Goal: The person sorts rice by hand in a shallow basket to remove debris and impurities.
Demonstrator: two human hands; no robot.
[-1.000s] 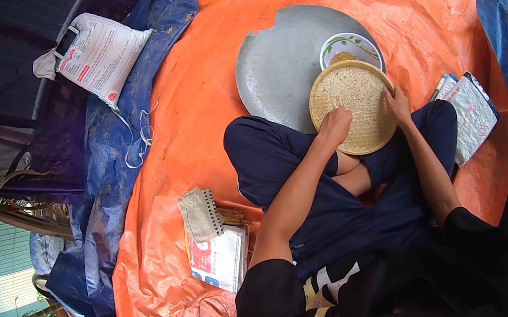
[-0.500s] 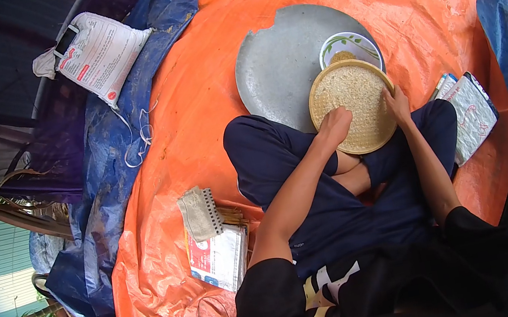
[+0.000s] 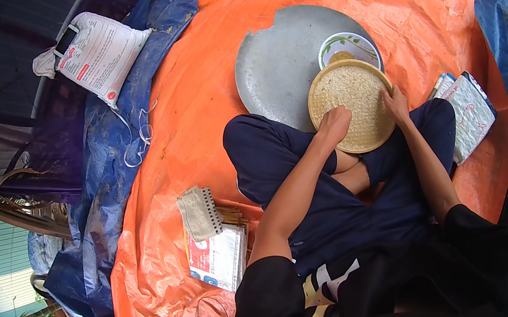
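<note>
A round woven tray (image 3: 361, 89) with pale grains spread over it rests tilted above my crossed legs. My right hand (image 3: 396, 104) grips its right rim, thumb on the inner side. Over the tray's left part, my left hand (image 3: 335, 125) is closed, its fingertips down at the grains; whatever it pinches is too small to make out. Just beyond the tray, a white bowl (image 3: 365, 46) with green leaf patterns holds brownish grain, partly covered by the tray's far rim. The bowl stands on a large grey metal disc (image 3: 271, 64) with a broken edge.
An orange tarp (image 3: 192, 115) lies under everything, with a blue tarp (image 3: 104, 151) along the left. A filled white sack (image 3: 103, 56) lies at the upper left. A notebook (image 3: 199, 214) on stacked packets is left of my legs; silvery packets (image 3: 472, 113) lie to the right.
</note>
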